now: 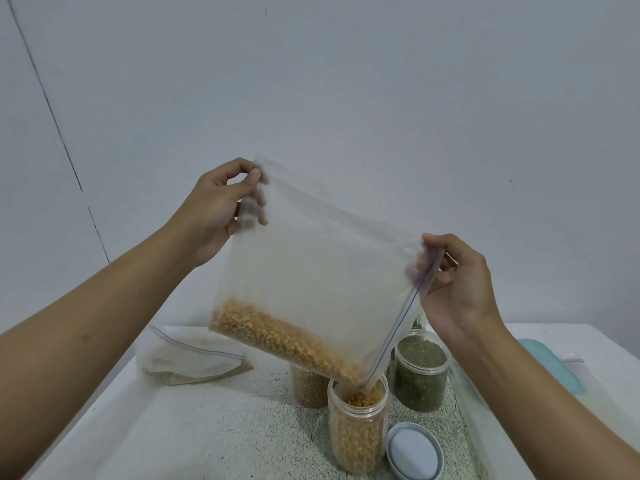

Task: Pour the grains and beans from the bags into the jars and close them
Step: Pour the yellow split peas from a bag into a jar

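Left hand [211, 216] and right hand [460, 285] fingers pinch the bag [311, 265] over the open jar [356, 434], lid [414, 450] and green-bean jar [420, 379] beside

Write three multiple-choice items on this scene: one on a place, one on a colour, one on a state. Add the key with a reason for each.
1. Where does the loose lid lie?
A. On the table, right of the front jar
B. On the green-bean jar
C. On the floor

2. What colour are the grains in the raised bag?
A. Green
B. Yellow
C. Black

3. How is the front jar?
A. Capped
B. Tipped over
C. Upright and open

Key:
1 A: the lid rests flat on the table beside that jar.
2 B: yellow grains gather along the bag's low edge.
3 C: the jar stands with its mouth bare under the bag's lower corner.
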A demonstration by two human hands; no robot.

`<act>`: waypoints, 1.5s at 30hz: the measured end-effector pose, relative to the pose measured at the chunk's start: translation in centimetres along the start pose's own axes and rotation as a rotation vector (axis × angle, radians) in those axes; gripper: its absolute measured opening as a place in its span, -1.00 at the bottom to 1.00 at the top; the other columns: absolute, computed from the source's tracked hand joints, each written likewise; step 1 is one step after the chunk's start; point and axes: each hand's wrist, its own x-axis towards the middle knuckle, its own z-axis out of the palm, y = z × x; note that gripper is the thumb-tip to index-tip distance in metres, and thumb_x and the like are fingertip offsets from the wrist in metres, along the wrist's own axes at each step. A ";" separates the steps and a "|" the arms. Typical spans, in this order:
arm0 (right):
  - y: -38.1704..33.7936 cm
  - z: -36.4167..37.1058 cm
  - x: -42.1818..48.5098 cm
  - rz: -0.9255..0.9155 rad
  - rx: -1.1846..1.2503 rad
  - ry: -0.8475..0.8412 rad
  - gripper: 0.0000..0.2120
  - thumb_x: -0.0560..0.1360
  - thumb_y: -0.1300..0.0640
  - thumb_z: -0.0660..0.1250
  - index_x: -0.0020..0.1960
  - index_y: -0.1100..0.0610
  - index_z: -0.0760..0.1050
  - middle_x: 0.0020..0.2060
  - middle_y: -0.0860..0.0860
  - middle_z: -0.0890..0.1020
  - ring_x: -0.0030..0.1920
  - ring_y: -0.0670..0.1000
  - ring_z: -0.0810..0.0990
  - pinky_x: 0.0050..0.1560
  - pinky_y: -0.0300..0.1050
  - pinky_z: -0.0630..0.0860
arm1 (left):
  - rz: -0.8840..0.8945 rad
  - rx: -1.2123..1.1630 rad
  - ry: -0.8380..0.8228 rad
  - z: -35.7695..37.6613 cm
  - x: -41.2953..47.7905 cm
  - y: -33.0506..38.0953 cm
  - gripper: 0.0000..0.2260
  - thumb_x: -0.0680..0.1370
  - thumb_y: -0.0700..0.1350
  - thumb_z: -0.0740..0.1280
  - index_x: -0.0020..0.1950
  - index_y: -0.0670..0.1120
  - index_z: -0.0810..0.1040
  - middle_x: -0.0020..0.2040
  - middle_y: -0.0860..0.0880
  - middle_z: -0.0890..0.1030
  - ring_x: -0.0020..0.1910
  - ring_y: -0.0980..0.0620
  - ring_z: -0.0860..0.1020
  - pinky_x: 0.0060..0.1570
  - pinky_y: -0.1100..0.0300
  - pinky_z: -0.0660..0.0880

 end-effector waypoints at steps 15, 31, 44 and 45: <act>0.3 0.0 -0.1 0.013 -0.024 0.012 -0.86 0.47 0.32 0.37 -0.24 0.17 0.52 -0.43 -0.02 0.51 -0.45 -0.08 0.50 -0.30 -0.18 0.50 | 0.014 0.003 -0.001 -0.1 0.0 0.2 -0.80 0.69 -0.04 0.27 -0.11 0.00 0.58 -0.25 -0.05 0.54 -0.34 -0.08 0.56 -0.21 0.05 0.31; 0.3 0.0 0.2 0.018 -0.014 0.007 -0.87 0.47 0.33 0.36 -0.23 0.19 0.52 -0.41 -0.01 0.51 -0.45 -0.08 0.50 -0.37 -0.20 0.46 | 0.015 0.016 -0.002 0.0 0.2 0.3 -0.79 0.69 -0.04 0.28 -0.12 0.00 0.57 -0.26 -0.05 0.54 -0.34 -0.08 0.56 -0.25 0.08 0.30; 0.1 -0.5 0.5 0.019 -0.030 0.012 -0.88 0.47 0.32 0.37 -0.22 0.17 0.52 -0.40 -0.03 0.52 -0.44 -0.10 0.52 -0.32 -0.20 0.49 | 0.022 0.014 -0.020 0.5 0.5 0.0 -0.81 0.69 -0.04 0.28 -0.09 -0.02 0.57 -0.21 -0.10 0.53 -0.34 -0.08 0.55 -0.19 0.03 0.30; 0.1 -0.4 0.5 0.019 -0.028 0.010 -0.88 0.47 0.32 0.37 -0.22 0.17 0.52 -0.40 -0.03 0.52 -0.44 -0.10 0.52 -0.32 -0.20 0.49 | 0.022 0.013 -0.019 0.5 0.5 0.0 -0.82 0.69 -0.04 0.28 -0.08 -0.02 0.57 -0.21 -0.09 0.53 -0.34 -0.08 0.55 -0.17 0.02 0.30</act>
